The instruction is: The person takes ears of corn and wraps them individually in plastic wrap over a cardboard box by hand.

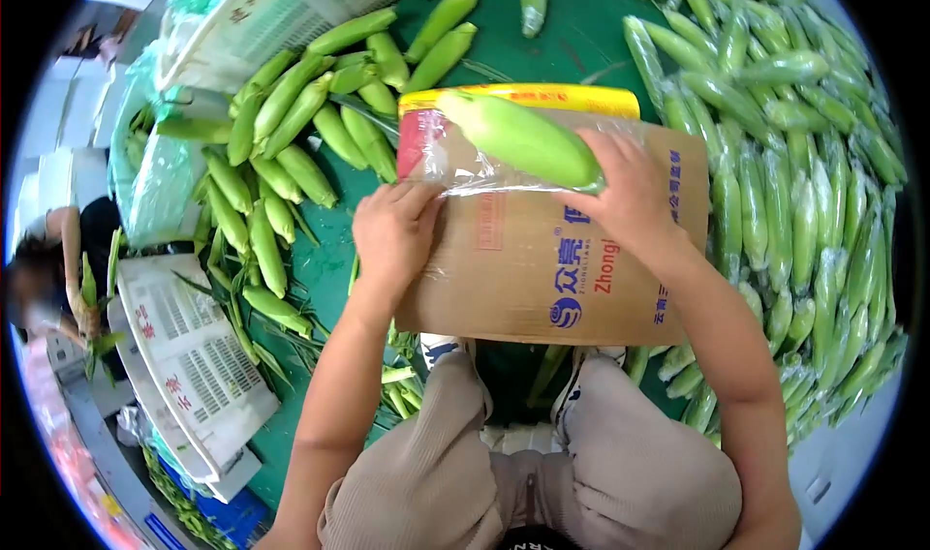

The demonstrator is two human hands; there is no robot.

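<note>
My right hand [628,190] grips the blunt end of a green ear of corn [523,141] still in its husk, with the tip pointing up and left. My left hand [395,230] is closed, its fingertips pinching the edge of a clear plastic bag [475,178]. The bag lies across a brown cardboard piece [484,289] with blue and red print, just below the corn. Whether the corn's tip is inside the plastic I cannot tell. A yellow and red printed packet [542,93] shows along the cardboard's far edge.
Unbagged ears of corn [291,114] lie heaped at the left. Many plastic-wrapped ears [775,172] are piled at the right. White crates [194,356] stand at the left and back on the green floor [572,27]. At far left, another person [68,259] handles corn.
</note>
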